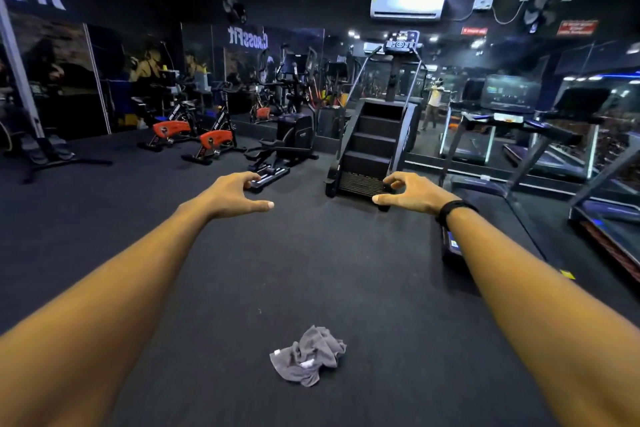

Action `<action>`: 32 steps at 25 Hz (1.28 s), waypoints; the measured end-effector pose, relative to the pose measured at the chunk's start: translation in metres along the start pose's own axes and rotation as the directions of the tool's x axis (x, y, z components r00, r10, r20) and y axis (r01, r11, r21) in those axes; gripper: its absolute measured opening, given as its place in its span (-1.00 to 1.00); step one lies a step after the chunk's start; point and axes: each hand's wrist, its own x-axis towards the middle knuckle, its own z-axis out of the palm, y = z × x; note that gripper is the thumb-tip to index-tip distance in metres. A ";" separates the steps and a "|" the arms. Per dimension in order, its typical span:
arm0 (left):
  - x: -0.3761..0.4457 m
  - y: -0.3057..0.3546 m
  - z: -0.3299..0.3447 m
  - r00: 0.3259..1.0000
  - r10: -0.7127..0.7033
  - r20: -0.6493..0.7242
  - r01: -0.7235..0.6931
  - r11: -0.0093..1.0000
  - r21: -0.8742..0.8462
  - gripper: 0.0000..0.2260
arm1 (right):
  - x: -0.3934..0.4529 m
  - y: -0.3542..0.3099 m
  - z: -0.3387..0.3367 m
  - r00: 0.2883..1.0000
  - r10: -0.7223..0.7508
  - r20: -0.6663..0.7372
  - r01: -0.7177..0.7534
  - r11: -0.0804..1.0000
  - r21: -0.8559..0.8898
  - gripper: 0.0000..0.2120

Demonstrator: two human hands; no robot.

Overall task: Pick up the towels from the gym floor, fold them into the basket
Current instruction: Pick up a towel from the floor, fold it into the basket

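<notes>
1. Out in front, at arm's length, the left hand [239, 192] and the right hand [412, 192] are both held up in the air with fingers loosely bent and thumbs pointing toward each other; neither one grasps or touches anything.
2. Between the two forearms and much nearer the camera, one grey towel [308, 355] lies crumpled in a loose heap on the black gym floor [173, 253], well below both hands and apart from them.
3. On the right wrist sits a dark wristband [450, 210]; it plays no part in the job.
4. Beyond the hands stand a stair climber [377, 135], two orange exercise bikes [194, 135] to the left, and treadmills [519, 156] to the right, with mirrored walls behind.
5. No basket shows anywhere in this view, and no second towel is visible on the floor, though the task speaks of towels in the plural.
6. Judged from this, the task appears to be at or near its start: the visible towel is not yet picked up, not folded, and not placed.
7. What seems left is to reach down for the towel, lift it, fold it, and carry it to the basket, whose place cannot be told from here.
</notes>
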 end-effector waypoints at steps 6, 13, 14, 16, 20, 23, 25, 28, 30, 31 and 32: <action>0.150 -0.054 0.015 0.996 -0.032 0.086 0.031 0.999 0.013 -0.27 | 0.147 0.015 0.041 0.997 0.062 0.039 -0.062 0.998 -0.009 -0.34; 0.278 -0.136 0.112 0.960 -0.142 0.242 0.138 0.990 0.031 -0.27 | 0.294 0.094 0.131 0.970 0.152 0.192 -0.151 0.988 -0.022 -0.32; 0.300 -0.149 0.129 0.953 -0.166 0.255 0.161 0.986 0.042 -0.27 | 0.319 0.110 0.147 0.965 0.162 0.208 -0.160 0.987 -0.027 -0.33; 0.339 -0.171 0.159 0.937 -0.201 0.286 0.193 0.980 0.054 -0.27 | 0.365 0.138 0.178 0.958 0.172 0.231 -0.170 0.985 -0.027 -0.33; 0.436 -0.219 0.233 0.887 -0.291 0.359 0.283 0.956 0.076 -0.28 | 0.472 0.200 0.255 0.919 0.212 0.333 -0.207 0.977 -0.049 -0.34; 0.491 -0.256 0.295 0.868 -0.318 0.380 0.315 0.946 0.072 -0.29 | 0.532 0.245 0.318 0.872 0.255 0.417 -0.235 0.967 -0.100 -0.35; 0.513 -0.286 0.344 0.849 -0.322 0.419 0.326 0.943 0.065 -0.30 | 0.559 0.275 0.365 0.848 0.275 0.454 -0.245 0.961 -0.126 -0.37; 0.539 -0.350 0.441 0.793 -0.317 0.520 0.314 0.945 0.096 -0.29 | 0.584 0.330 0.464 0.813 0.317 0.489 -0.263 0.948 -0.178 -0.42; 0.552 -0.398 0.512 0.761 -0.308 0.571 0.313 0.945 0.093 -0.29 | 0.593 0.369 0.542 0.792 0.345 0.504 -0.289 0.939 -0.189 -0.44; 0.555 -0.419 0.543 0.746 -0.309 0.590 0.320 0.943 0.089 -0.29 | 0.595 0.385 0.579 0.779 0.351 0.520 -0.292 0.936 -0.194 -0.45; 0.556 -0.439 0.572 0.731 -0.313 0.606 0.332 0.939 0.084 -0.29 | 0.596 0.401 0.613 0.764 0.359 0.536 -0.298 0.933 -0.199 -0.47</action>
